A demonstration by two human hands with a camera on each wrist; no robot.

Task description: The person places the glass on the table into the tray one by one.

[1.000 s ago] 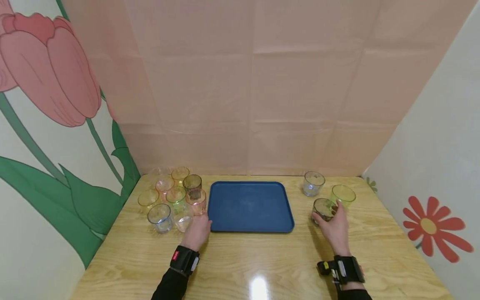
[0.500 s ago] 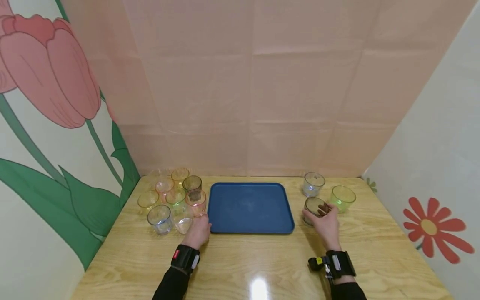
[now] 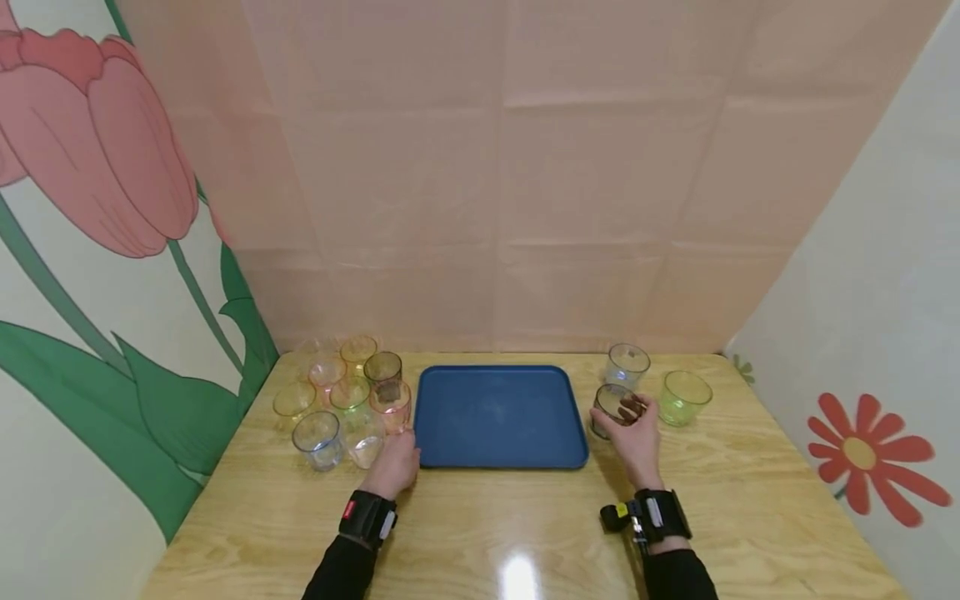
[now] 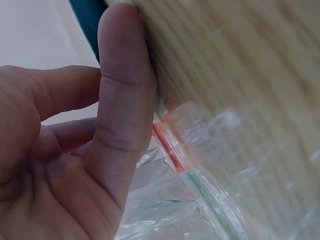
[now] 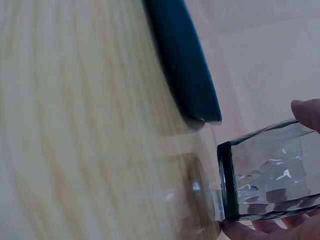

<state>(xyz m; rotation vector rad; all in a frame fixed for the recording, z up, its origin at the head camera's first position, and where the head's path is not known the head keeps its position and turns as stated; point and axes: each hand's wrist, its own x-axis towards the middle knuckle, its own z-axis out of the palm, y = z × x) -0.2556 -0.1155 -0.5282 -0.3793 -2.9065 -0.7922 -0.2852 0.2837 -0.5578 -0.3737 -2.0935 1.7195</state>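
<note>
My right hand [image 3: 636,437] grips a smoky grey glass tumbler [image 3: 602,417], just right of the blue tray [image 3: 501,417]. In the right wrist view the tumbler [image 5: 270,175] is upright, its base just above the table, with fingertips on both sides of its wall. My left hand [image 3: 395,467] is at the tray's front left corner, its thumb [image 4: 125,80] and forefinger at the tray's edge [image 4: 89,27]; the contact is mostly hidden. A pink tumbler [image 3: 390,408] and a clear tumbler [image 3: 363,437] stand close to this hand.
Several tinted tumblers cluster left of the tray, among them a blue-rimmed one [image 3: 318,442] and an amber one [image 3: 360,350]. At the right stand a clear bluish tumbler [image 3: 627,362] and a green tumbler [image 3: 684,400]. A pink sheet [image 3: 495,183] hangs behind the table.
My right hand has carried the smoky grey tumbler leftward and slightly back, away from the green tumbler and closer to the tray. The left hand keeps its place by the tray corner.
</note>
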